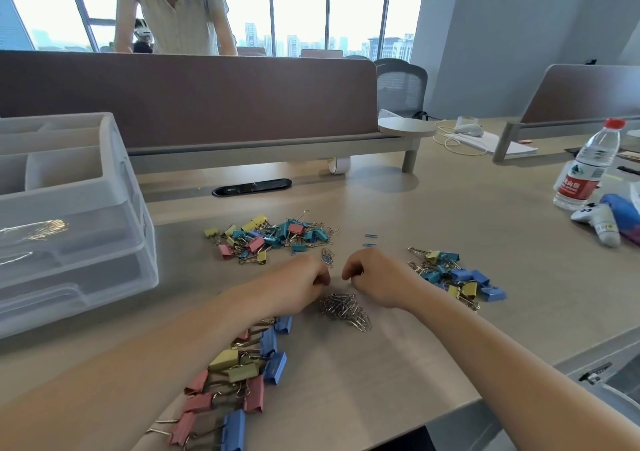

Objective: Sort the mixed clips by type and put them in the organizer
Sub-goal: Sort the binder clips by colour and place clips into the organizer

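A mixed heap of small coloured binder clips point(270, 236) lies mid-table. Larger binder clips point(239, 378) form a pile near the front edge under my left forearm. Another binder clip group point(457, 277) sits to the right. Silver paper clips point(346, 308) are heaped just below my hands, and a few blue paper clips point(327, 258) lie just beyond them. My left hand point(298, 284) and my right hand point(374, 279) hover close together above the silver heap, fingers curled; what they pinch is hidden. The clear plastic organizer point(114, 187) stands at the left.
A water bottle point(587, 166), a white game controller point(595, 224) and a blue object lie at the right. A tape roll point(337, 166) sits under the desk divider point(187, 97). Another person stands behind the divider. The table's front edge runs diagonally at the lower right.
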Tool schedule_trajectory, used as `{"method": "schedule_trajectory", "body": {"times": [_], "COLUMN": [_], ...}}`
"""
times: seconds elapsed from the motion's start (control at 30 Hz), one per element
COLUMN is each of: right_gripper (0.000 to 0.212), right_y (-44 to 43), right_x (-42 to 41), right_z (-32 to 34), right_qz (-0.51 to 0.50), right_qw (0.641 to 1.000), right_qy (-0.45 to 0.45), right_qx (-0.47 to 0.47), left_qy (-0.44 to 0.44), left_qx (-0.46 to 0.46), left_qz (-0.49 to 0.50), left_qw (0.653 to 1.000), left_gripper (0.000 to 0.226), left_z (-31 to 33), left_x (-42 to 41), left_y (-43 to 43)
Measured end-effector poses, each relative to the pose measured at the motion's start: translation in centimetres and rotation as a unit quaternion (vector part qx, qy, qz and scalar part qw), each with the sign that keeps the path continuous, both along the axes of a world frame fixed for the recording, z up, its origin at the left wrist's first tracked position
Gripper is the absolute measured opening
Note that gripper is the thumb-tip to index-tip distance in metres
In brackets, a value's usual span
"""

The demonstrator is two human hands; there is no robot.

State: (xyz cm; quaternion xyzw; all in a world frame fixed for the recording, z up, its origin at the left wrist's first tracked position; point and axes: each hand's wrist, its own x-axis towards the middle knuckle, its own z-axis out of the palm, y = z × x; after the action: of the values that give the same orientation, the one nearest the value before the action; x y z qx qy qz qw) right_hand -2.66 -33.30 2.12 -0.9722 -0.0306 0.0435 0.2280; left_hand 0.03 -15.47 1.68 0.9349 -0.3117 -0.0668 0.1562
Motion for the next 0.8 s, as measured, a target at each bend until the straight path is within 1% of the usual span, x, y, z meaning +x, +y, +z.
{"method": "schedule_trajectory", "body": {"times": [0.13,0.3,0.37,0.47,0.53,0.6,0.7,0.8], "right_gripper": [0.025,0.025,0.023,0.020,0.018,0.017,0.014,0.015], "right_y": [0.1,0.1,-0.2,-0.9,-1.1,-1.0,-0.5,-0.1], "right_x": [0.0,-0.1,0.4,1.6,2.6,3.9,5.6,6.9], "right_z": [-0.4,-0.3,-0.3,-0.6,-0.8,-1.2,-1.6,-1.9], "right_qz": [0.001,0.025,0.028,0.008,-0.002,-0.007,-0.007,0.003], "right_qw": [0.999,0.998,0.999,0.999,0.998,0.998,0.999,0.998], "right_qy": [0.022,0.027,0.026,-0.004,-0.029,-0.041,-0.043,-0.057], "right_qx": [-0.038,-0.044,-0.034,-0.034,-0.048,-0.037,-0.022,-0.020], "left_qy": [0.019,0.021,0.003,-0.027,-0.033,-0.038,-0.049,-0.050], "left_qx": [0.023,0.030,0.021,0.013,0.006,-0.002,-0.007,0.001], "left_qz": [-0.007,-0.025,-0.016,0.018,0.032,0.037,0.039,0.013], "left_qw": [1.000,0.999,1.000,0.999,0.999,0.999,0.998,0.999], "left_gripper": [0.025,0.024,0.023,0.024,0.024,0.025,0.026,0.027], "left_z": [-0.3,-0.5,-0.4,-0.1,0.1,0.2,0.0,-0.2], "left_x": [0.1,0.2,0.6,1.6,2.4,3.3,4.7,5.8], "left_y": [-0.3,-0.4,-0.2,0.1,0.4,0.6,0.6,0.1]}}
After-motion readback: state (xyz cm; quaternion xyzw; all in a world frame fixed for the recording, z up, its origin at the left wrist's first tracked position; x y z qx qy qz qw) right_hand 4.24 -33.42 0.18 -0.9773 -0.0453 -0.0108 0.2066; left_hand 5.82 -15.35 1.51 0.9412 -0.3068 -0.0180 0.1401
